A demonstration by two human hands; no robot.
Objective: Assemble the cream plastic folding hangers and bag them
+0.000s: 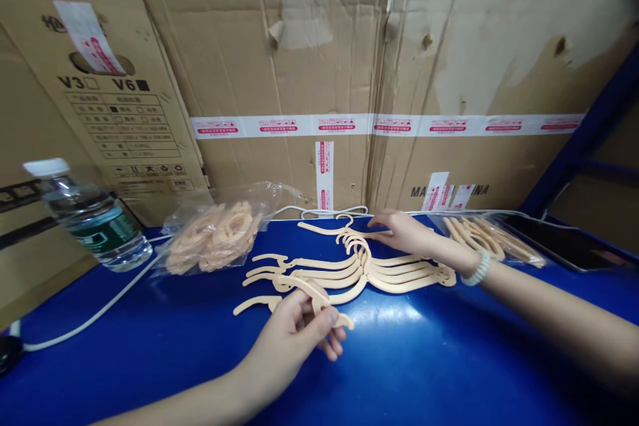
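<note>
My left hand (284,339) is closed on a curved beige hanger piece (344,321), pinched between thumb and fingers above the table. At the back, the fingers of my right hand (407,233) are closed around one arm of a beige clothes hanger (319,229). In front of that hanger lie several more beige hangers (407,288), overlapping in a row with their hooks bunched in the middle. Loose curved pieces (252,304) sit at the left ends of these hangers. My left hand covers part of the nearest hanger.
A clear bag of beige hanger parts (219,236) lies to the left, beside a water bottle (100,219). Another bag of parts (479,239) and a dark phone-like slab (564,243) are at the right. White cable (100,319) crosses the blue table (399,373); cardboard (279,80) stands behind.
</note>
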